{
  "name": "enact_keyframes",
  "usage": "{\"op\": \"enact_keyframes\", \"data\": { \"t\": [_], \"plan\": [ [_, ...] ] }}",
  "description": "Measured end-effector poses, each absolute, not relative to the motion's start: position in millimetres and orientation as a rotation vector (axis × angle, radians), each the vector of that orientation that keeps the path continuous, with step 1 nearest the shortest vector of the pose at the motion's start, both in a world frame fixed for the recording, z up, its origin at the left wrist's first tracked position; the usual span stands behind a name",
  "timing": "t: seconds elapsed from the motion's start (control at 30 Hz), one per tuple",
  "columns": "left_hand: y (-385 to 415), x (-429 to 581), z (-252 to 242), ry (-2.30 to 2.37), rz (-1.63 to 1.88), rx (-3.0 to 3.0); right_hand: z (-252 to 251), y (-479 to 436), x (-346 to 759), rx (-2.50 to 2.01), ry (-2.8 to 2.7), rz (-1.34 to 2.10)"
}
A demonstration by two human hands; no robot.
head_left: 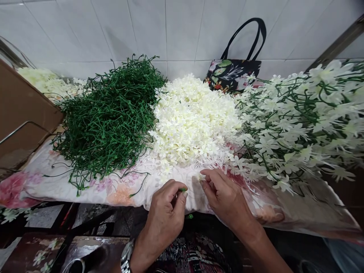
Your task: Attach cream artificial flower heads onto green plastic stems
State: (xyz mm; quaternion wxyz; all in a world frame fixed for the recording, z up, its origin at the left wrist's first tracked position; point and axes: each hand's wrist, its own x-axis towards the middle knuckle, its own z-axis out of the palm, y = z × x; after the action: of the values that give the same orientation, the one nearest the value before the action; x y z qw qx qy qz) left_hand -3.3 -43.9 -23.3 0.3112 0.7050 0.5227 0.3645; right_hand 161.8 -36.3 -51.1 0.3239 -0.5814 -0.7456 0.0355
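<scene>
My left hand (167, 208) is closed in a pinch on a green plastic flower stem (182, 189), whose small green tip shows between thumb and forefinger. Another bit of green shows just below that hand. To its right, my right hand (223, 193) has thumb and fingers drawn together at the cloth. Something small and pale seems to be at its fingertips, too small to name. Beyond both hands lies a heap of white artificial blossoms (193, 117). A tangled pile of green plastic stems (113, 113) is at the left, with a few loose ones near the table's front edge.
Assembled white flowers on green stems (284, 125) are massed at the right. A floral cloth (122, 193) covers the table. A black flowered bag (236, 74) leans by the tiled wall (182, 30). At the left stands a cardboard box (25, 113), with more pale blossoms (42, 81) behind.
</scene>
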Motion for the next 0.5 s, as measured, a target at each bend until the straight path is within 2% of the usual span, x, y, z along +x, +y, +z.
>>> {"op": "enact_keyframes", "data": {
  "t": [0.5],
  "plan": [
    [-31.1,12.2,-22.8,1.453,0.807,2.13,-40.0,-38.2,160.9,-1.334,-1.86,0.23]
  ]
}}
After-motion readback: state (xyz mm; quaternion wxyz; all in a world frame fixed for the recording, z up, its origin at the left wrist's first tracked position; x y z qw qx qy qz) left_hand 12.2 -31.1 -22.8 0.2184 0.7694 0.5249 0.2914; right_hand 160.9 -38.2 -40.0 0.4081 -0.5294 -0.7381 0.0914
